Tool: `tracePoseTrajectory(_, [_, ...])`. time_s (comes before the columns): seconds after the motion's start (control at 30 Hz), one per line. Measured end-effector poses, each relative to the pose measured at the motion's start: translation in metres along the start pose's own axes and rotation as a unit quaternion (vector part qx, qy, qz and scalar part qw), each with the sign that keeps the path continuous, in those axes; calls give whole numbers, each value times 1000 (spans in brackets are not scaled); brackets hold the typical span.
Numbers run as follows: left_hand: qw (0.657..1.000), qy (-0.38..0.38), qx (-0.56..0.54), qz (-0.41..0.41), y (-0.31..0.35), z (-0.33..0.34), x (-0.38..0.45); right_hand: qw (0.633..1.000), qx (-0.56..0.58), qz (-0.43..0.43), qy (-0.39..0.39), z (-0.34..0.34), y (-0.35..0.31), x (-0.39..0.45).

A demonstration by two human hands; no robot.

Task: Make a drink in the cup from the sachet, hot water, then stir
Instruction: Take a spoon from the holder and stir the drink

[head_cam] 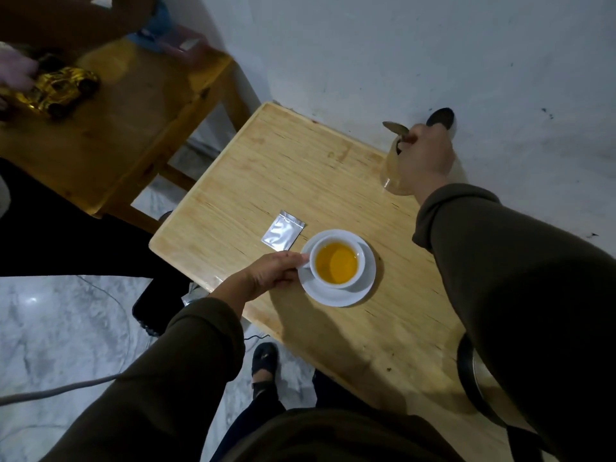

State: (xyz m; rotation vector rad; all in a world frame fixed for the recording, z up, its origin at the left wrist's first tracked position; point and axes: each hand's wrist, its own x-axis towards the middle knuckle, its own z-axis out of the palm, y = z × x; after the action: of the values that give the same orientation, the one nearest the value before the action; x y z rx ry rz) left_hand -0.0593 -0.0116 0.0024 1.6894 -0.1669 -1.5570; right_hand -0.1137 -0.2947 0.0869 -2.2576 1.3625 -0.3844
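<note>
A white cup [359, 259] full of orange-yellow liquid stands on a white saucer [338, 296] near the table's front left edge. My left hand [266, 274] grips the cup's handle. A silver sachet [282, 232] lies flat just behind the saucer to the left. At the far right of the table my right hand [425, 157] is closed around spoons [396, 128] standing in a clear glass [390, 175]. One spoon bowl [440, 117] sticks up behind my knuckles.
The light wooden table [300, 168] stands against a white wall. A kettle [473, 378] sits at the near right edge, partly under my sleeve. A second wooden table [100, 128] at upper left holds a golden toy car [63, 88] with another person's hand beside it.
</note>
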Motion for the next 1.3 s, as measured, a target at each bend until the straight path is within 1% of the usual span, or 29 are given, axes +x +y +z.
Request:
tracePoseTrajectory(0.13, [999,32,4,25,1,-1,-2,997,27,-50,51,-14,-7,-10])
tracePoseTrajectory(0.2, [997,72,-1,33,2,0,-4,992,17,-99,72,-21,-13,-18])
tracePoseTrajectory(0.27, [993,105,9,57,3,1,-6,987,-4,-138,86,-28,-17,-27])
tracePoseTrajectory(0.33, [990,112,38,80,5,2,-6,984,-19,-156,79,-35,-21,-40])
tracePoseTrajectory(0.4, [986,104,91,95,7,2,-7,985,-31,-161,55,-40,-23,-58])
tracePoseTrajectory(0.5, [979,88,151,102,11,3,-8,992,-44,-120,4,-44,-23,-94])
tracePoseTrajectory(0.63, [968,97,204,111,16,5,-12,998,-23,-40,-50,-40,-20,-149])
tracePoseTrajectory(0.7, [962,102,226,113,16,6,-12,998,13,16,-56,-34,-20,-171])
tracePoseTrajectory(0.77, [959,105,237,116,16,8,-12,992,77,86,-55,-30,-20,-190])
tracePoseTrajectory(0.83, [957,106,241,120,18,9,-15,975,157,147,-61,-27,-20,-207])
tracePoseTrajectory(0.93, [955,107,248,125,19,10,-16,945,244,198,-92,-29,-22,-225])
tracePoseTrajectory(1.03, [951,116,254,130,19,10,-19,897,360,236,-103,-30,-25,-236])
tracePoseTrajectory(1.1, [950,121,256,130,19,11,-20,859,433,251,-108,-30,-24,-242])
tracePoseTrajectory(1.13, [950,124,255,131,19,11,-19,854,446,243,-116,-29,-22,-245])
tracePoseTrajectory(1.2, [950,127,251,132,18,11,-19,869,431,211,-123,-27,-18,-249])
tracePoseTrajectory(1.3, [953,126,242,135,17,11,-19,906,378,166,-99,-19,-12,-252])
